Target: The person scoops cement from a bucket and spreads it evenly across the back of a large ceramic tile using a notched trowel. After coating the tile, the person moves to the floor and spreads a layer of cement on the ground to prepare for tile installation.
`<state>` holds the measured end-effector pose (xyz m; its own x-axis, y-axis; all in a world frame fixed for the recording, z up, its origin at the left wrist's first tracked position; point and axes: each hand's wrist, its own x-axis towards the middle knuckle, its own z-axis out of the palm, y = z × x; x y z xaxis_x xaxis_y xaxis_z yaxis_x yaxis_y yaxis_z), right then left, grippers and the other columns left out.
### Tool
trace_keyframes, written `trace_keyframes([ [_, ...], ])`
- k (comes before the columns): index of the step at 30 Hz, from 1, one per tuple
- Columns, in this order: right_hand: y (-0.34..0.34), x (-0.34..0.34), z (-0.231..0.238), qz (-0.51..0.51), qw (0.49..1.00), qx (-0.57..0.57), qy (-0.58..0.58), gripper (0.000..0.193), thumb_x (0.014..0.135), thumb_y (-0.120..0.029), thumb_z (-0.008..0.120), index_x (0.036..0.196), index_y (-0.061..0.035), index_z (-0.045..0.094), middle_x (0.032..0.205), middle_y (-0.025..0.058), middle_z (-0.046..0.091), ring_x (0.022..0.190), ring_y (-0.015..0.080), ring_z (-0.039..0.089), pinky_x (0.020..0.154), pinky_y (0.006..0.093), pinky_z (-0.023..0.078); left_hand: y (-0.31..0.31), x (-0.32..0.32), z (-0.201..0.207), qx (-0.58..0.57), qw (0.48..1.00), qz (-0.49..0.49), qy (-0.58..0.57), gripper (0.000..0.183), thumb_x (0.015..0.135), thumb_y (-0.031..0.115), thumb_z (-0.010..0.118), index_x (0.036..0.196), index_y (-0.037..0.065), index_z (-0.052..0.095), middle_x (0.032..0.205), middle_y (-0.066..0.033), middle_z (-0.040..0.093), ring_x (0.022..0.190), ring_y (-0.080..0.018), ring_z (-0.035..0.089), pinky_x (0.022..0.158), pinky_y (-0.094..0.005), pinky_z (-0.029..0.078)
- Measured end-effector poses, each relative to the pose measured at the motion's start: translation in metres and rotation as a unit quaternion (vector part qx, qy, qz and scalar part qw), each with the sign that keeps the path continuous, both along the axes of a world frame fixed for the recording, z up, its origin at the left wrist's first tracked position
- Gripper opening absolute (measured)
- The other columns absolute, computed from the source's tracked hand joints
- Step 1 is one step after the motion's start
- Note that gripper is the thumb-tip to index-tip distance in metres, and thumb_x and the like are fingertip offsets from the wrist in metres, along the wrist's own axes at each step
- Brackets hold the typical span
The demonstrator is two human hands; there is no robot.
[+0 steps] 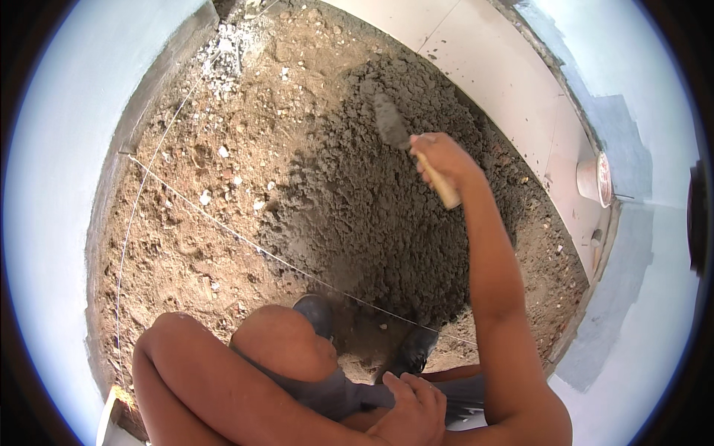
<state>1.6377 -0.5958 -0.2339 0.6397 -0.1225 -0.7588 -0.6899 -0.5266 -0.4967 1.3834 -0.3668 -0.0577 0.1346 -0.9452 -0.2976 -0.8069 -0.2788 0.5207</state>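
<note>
My right hand is closed round the pale wooden handle of a trowel, out over a bed of wet grey mortar. Mortar smears the trowel's blade, which points away from me and sits low over or against the far part of the bed; I cannot tell if it touches. Close to my body, my left hand rests near my legs with its fingers loosely bent and apart, and nothing shows in it. Part of its palm is hidden.
Thin white string crosses the ground in front of my dark boots. Rubble-strewn soil lies left of the mortar. Pale tiles run along the far right, with a white bucket by the pale blue wall.
</note>
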Motion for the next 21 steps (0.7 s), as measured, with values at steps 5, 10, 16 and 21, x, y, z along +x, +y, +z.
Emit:
trace_keyframes([
  [5,0.029,-0.022,-0.012,0.023,0.999,-0.010,-0.028,0.039,0.101,-0.037,0.047,0.102,0.0005,0.056,0.071,0.0081,0.057,0.053,0.0165,0.056,0.049,0.0349,0.047,-0.002,-0.018,0.004,0.001,1.000,-0.001,-0.007,0.044,0.094,0.025,0.044,0.117,-0.007,0.065,0.118,-0.0292,0.059,0.106,-0.0482,0.055,0.078,-0.0719,0.044],
  [10,0.048,-0.045,-0.015,0.092,0.995,0.037,-0.023,0.039,0.101,-0.039,0.047,0.096,-0.0009,0.057,0.070,0.0079,0.057,0.053,0.0176,0.057,0.052,0.0375,0.047,-0.005,-0.046,0.002,-0.011,0.999,0.007,-0.042,0.046,0.094,0.028,0.043,0.118,-0.006,0.065,0.117,-0.0301,0.059,0.107,-0.0478,0.055,0.080,-0.0724,0.043],
  [16,0.059,-0.085,-0.027,0.299,0.935,-0.150,-0.120,0.038,0.101,-0.033,0.045,0.109,0.0011,0.059,0.099,0.0206,0.068,0.090,0.0377,0.066,0.078,0.0499,0.053,-0.008,-0.068,-0.002,0.006,0.999,0.020,-0.044,0.050,0.094,0.031,0.044,0.120,-0.009,0.062,0.115,-0.0313,0.059,0.106,-0.0473,0.056,0.082,-0.0711,0.044],
  [21,-0.017,-0.082,-0.013,0.216,0.889,-0.390,-0.111,0.038,0.100,-0.032,0.048,0.116,0.0007,0.058,0.102,0.0203,0.068,0.101,0.0370,0.067,0.083,0.0499,0.055,0.003,-0.062,0.013,0.008,0.998,-0.029,-0.062,0.050,0.092,0.030,0.045,0.120,-0.008,0.062,0.115,-0.0298,0.060,0.107,-0.0460,0.056,0.084,-0.0683,0.045],
])
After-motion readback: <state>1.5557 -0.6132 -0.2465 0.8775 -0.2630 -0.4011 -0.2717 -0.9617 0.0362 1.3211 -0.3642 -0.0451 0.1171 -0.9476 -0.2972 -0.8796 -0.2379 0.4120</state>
